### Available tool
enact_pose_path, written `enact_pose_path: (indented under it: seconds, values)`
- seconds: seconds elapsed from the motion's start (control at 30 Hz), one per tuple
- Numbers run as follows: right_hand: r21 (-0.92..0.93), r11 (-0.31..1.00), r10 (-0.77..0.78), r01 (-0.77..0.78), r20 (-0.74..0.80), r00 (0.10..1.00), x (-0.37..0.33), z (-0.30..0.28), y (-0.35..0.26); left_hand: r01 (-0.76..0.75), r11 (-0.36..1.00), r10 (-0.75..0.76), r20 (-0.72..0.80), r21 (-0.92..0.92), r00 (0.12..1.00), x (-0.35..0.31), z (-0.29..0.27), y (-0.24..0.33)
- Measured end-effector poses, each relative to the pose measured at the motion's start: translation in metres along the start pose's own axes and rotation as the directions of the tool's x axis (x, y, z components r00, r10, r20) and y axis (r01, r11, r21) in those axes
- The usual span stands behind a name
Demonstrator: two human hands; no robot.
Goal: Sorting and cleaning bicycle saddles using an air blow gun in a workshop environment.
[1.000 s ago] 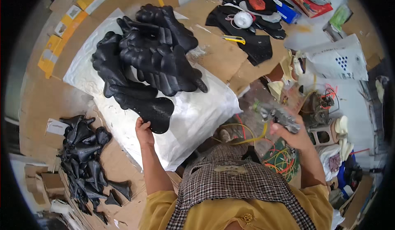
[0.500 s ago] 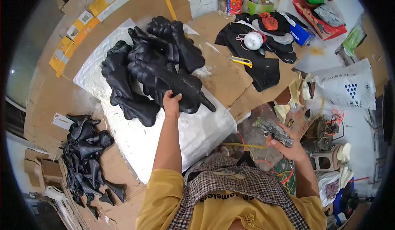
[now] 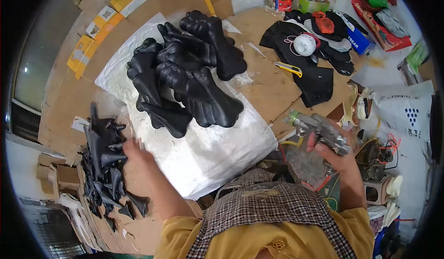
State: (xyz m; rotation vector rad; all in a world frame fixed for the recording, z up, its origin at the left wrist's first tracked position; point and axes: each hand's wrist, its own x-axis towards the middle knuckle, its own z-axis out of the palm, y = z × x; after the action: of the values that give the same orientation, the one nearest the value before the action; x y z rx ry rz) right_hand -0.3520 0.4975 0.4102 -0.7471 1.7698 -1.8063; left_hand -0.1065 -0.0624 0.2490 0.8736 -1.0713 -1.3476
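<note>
My left hand (image 3: 133, 150), blurred by motion, is at the right edge of a heap of small black pointed pieces (image 3: 107, 159). A long black piece (image 3: 95, 131) lies on top of that heap near my fingertips; whether they still grip it is unclear. My right hand (image 3: 340, 159) is closed around a worn metal tool with a green front end (image 3: 321, 131), which looks like a spray gun, held above the floor beside the work surface. Several larger black moulded pieces (image 3: 203, 97) with knobbly ends lie piled on a white sack-like bundle (image 3: 212, 162).
A yellow box cutter (image 3: 289, 68) and black cloth (image 3: 314, 85) lie on the cardboard (image 3: 259, 85) to the far right. Behind stand a green box (image 3: 314, 4) and a red bag (image 3: 370, 23). A white printed sack (image 3: 402, 106) and thin hoses (image 3: 391, 143) are at right.
My left hand has moved left from the large black pile to the small heap. The long black piece has gone from pile to heap. My right hand with the spray gun has risen slightly.
</note>
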Motion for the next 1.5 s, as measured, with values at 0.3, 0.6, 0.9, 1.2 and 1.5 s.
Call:
enact_pose_path:
  seconds: [0.3, 0.6, 0.9, 1.2, 1.5]
  values:
    - [-0.272, 0.952, 0.152, -0.143, 0.013, 0.988, -0.019, -0.018, 0.042, -0.239, 0.731, -0.101, 0.448, 0.639, 0.888, -0.174, 0.201, -0.147]
    - [-0.310, 0.937, 0.171, -0.160, 0.008, 0.985, 0.002, -0.010, 0.046, 0.184, 0.964, -0.265, 0.604, 0.193, 0.752, -0.163, 0.202, -0.003]
    - [-0.081, 0.995, 0.059, -0.059, 0.002, 0.998, 0.012, -0.010, 0.017, 0.391, 0.909, -0.260, 0.537, -0.143, 0.802, -0.097, 0.151, 0.026]
    - [0.034, 0.997, 0.066, -0.067, 0.017, 0.998, 0.002, -0.012, -0.001, 0.492, 0.867, -0.457, 0.514, 0.076, 0.726, -0.115, 0.218, -0.071]
    - [-0.003, 0.995, 0.103, -0.104, 0.064, 0.993, -0.005, -0.034, 0.023, 0.193, 0.981, -0.178, 0.478, 0.019, 0.860, -0.123, 0.197, 0.003]
